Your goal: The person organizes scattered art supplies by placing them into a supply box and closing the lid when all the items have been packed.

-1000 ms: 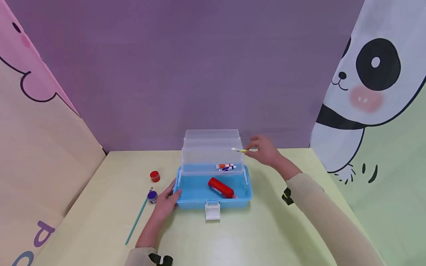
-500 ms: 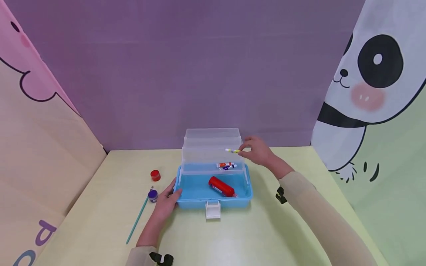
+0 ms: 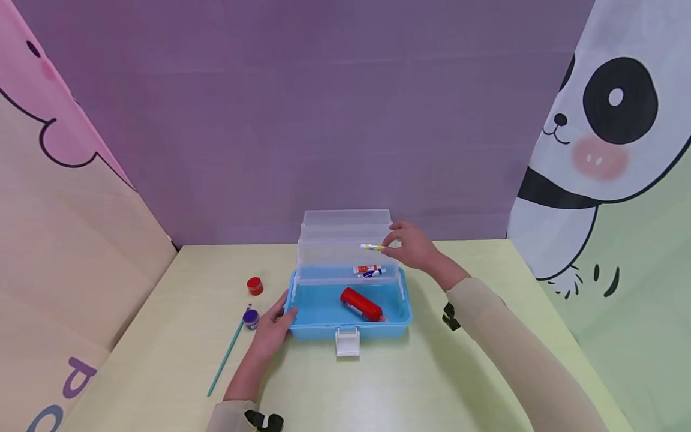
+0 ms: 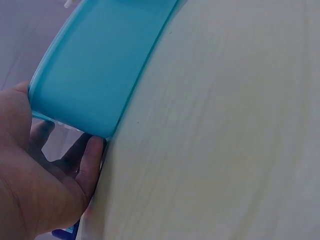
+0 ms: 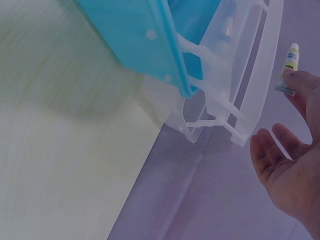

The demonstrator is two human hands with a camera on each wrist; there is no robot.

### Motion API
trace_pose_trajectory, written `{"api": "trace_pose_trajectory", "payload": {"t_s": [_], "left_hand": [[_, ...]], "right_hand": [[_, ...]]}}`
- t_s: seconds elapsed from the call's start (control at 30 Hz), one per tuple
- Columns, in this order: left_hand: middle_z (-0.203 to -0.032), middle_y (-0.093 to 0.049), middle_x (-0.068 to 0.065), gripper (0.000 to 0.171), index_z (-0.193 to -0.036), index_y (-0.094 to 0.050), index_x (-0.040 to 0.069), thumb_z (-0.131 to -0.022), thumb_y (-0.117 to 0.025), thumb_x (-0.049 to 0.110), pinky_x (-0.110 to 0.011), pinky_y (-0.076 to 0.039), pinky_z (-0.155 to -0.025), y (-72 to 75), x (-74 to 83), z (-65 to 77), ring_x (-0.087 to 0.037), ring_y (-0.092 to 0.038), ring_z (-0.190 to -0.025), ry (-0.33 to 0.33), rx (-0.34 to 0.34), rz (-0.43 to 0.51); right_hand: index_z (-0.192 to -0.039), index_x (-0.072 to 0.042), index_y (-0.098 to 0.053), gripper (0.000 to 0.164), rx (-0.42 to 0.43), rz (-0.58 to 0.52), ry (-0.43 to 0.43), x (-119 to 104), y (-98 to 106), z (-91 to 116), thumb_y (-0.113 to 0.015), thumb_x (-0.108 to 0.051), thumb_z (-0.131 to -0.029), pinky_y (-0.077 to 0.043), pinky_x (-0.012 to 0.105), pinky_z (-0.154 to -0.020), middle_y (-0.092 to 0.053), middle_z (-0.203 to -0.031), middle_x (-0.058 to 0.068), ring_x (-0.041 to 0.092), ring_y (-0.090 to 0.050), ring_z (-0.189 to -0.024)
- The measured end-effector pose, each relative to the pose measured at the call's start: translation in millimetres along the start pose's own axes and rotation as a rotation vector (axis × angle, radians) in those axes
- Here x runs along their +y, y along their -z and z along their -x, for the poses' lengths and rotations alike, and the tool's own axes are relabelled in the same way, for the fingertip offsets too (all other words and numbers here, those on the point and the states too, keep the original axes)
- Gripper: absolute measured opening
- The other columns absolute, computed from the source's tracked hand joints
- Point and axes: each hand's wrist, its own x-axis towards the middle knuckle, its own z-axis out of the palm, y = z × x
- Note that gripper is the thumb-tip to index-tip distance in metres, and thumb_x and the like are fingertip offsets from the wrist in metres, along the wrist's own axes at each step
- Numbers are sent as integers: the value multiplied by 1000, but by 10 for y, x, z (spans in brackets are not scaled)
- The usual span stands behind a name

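My right hand [image 3: 414, 247] pinches a small yellow paint tube [image 3: 371, 246] between thumb and forefinger, its white cap pointing left. The tube hangs above the raised clear trays [image 3: 324, 255] of a blue storage box [image 3: 318, 333]; the right wrist view shows the tube [image 5: 291, 61] beside the trays' outer edge. On one tray lie an orange-red paint tube [image 3: 367, 269] and a purple one [image 3: 372, 273]. A red bottle [image 3: 360, 303] lies on its side in the box. My left hand [image 3: 274, 327] grips the box's left end, thumb over the rim, other fingers outside.
Left of the box stand a jar with a red lid [image 3: 255, 285] and a jar with a purple lid [image 3: 251, 317]. A teal paintbrush [image 3: 228, 354] lies beside the purple-lidded jar. A white latch [image 3: 348, 343] hangs at the box front. A purple wall [image 3: 243, 150] rises behind the table.
My right hand has moved left with the yellow paint tube, bringing it further over the clear trays. My left hand keeps its grip on the box. The head view has shifted slightly.
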Motion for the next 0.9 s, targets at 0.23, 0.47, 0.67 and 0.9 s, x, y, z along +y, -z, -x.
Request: {"api": "trace_pose_trajectory", "payload": {"t_s": [0.23, 0.47, 0.67, 0.9], "left_hand": [[-143, -40, -21, 61, -154, -27, 31, -99, -54, 33, -41, -50, -92, -1, -11, 8, -38, -46, -121, 3, 7, 0], [-137, -44, -20, 62, -154, -29, 30, -98, -57, 35, -37, -51, -87, -3, -20, -2, -35, -48, -115, -11, 14, 13], [-137, -45, -19, 61, -153, -30, 31, -98, -56, 35, -36, -51, -87, 2, -13, -23, -35, -49, -114, -16, 17, 11], [-136, -45, -19, 61, -154, -29, 31, -98, -55, 33, -39, -51, -89, 0, -5, -12, -35, -49, -116, -13, 13, 1]], "right_hand": [[-100, -11, -75, 18, -4, -10, 19, -9, -48, -40, -75, -21, -85, -46, 50, -96, -48, -140, 15, 37, -41, -129], [-102, -11, -75, 19, -28, -5, 8, -12, -62, -66, -73, -23, -87, -43, 51, -99, -46, -142, 15, 37, -39, -131], [-104, -10, -74, 20, -37, -14, -10, -6, -38, -105, -71, -23, -88, -43, 51, -99, -44, -143, 15, 37, -38, -132], [-106, -10, -74, 23, -31, -9, 0, -15, -44, -124, -72, -24, -88, -45, 50, -97, -45, -142, 14, 36, -40, -131]]}}
